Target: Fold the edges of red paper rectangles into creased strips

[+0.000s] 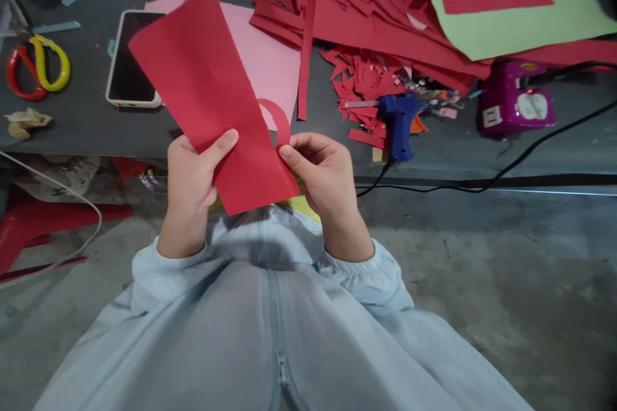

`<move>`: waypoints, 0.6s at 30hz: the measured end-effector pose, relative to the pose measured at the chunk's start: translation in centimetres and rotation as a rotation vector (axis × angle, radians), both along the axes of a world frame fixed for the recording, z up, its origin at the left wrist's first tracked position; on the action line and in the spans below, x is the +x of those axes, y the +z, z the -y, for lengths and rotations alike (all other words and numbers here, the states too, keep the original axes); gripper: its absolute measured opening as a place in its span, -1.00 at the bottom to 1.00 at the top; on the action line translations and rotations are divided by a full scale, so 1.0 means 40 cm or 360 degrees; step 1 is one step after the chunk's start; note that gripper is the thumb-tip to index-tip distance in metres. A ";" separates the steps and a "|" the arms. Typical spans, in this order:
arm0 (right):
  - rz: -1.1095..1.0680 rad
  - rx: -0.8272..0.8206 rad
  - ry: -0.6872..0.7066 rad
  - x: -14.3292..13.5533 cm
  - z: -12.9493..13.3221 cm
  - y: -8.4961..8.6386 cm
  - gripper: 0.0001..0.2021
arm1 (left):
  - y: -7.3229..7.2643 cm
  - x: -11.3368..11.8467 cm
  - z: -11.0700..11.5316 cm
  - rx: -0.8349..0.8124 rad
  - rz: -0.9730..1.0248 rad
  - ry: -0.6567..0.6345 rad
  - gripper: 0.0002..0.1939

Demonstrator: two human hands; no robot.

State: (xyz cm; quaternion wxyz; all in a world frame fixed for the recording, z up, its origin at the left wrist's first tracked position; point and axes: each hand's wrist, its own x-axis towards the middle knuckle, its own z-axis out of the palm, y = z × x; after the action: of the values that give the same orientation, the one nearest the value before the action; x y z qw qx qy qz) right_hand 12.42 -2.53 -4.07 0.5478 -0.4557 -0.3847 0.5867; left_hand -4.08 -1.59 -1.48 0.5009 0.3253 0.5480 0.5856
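Note:
A wide red paper sheet (pixel 207 70) is held tilted over the table's front edge. My left hand (pixel 195 183) grips its left side, thumb on top and fingers behind. At its right edge my right hand (pixel 322 173) pinches a narrow red strip (pixel 278 117), which curls up from the sheet's torn-looking edge and seems still joined to it near my fingertips. Beneath the sheet lies pink paper (pixel 270 51) on the dark table.
Scissors (pixel 38 64) and a phone (pixel 135 61) lie left. Red paper pieces (pixel 376 6) pile up at the back, with green paper (pixel 525 19) on top. A blue glue gun (pixel 401 125), its cord, and a purple box (pixel 515 99) are right. A red stool (pixel 58 221) stands lower left.

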 end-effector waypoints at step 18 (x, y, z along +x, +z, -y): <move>0.0102 -0.0033 -0.0039 0.011 -0.018 0.005 -0.70 | 0.014 0.005 0.019 -0.0091 0.0032 -0.0170 -0.65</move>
State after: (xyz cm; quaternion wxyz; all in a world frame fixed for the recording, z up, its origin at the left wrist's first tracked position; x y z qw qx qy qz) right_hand 12.85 -1.80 -3.85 0.5375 -0.4846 -0.3902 0.5692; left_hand -3.87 -2.36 -0.90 0.5459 0.3337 0.5415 0.5453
